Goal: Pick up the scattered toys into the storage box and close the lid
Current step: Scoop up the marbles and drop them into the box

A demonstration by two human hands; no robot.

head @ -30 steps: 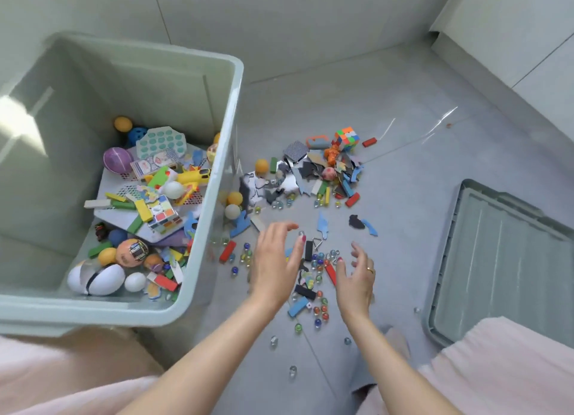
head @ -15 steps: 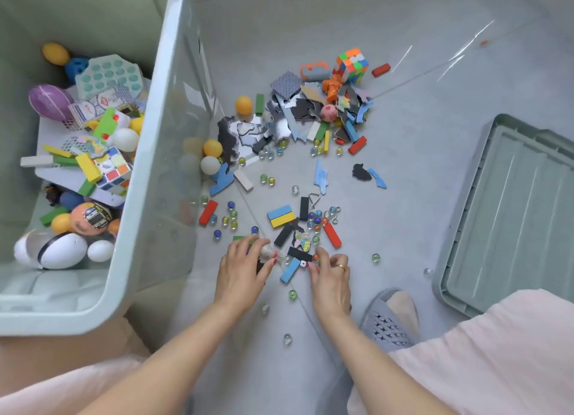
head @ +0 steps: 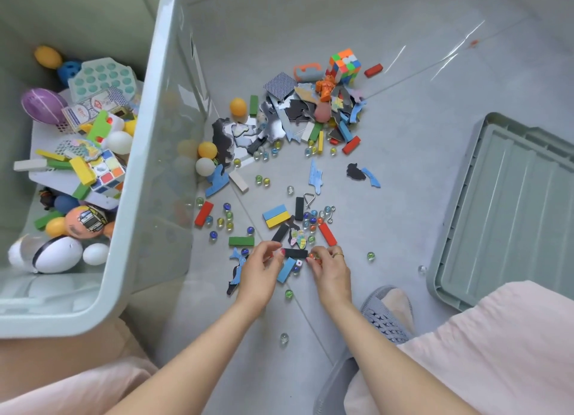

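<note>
The pale green storage box (head: 136,166) stands on the left, holding balls, eggs, blocks and a cube. Its lid (head: 512,203) lies on the floor at the right. Scattered toys cover the floor between them: a colour cube (head: 344,65), puzzle pieces (head: 279,129), several marbles (head: 312,220) and small blocks. My left hand (head: 259,270) rests low on the floor with its fingers curled at the left end of a black block (head: 295,253); what it holds is hidden. My right hand (head: 330,268) is pinched on orange marbles (head: 313,256) at the block's right end.
A blue block (head: 285,270), a green block (head: 241,241), a red block (head: 327,234) and a blue-yellow block (head: 275,216) lie around my hands. Loose marbles (head: 289,293) sit nearer me. My grey slipper (head: 388,315) is at the lower right, beside pink clothing.
My hands have dropped from open above the pile to the floor, and their fingers have curled in around small pieces. The view has moved closer to the floor.
</note>
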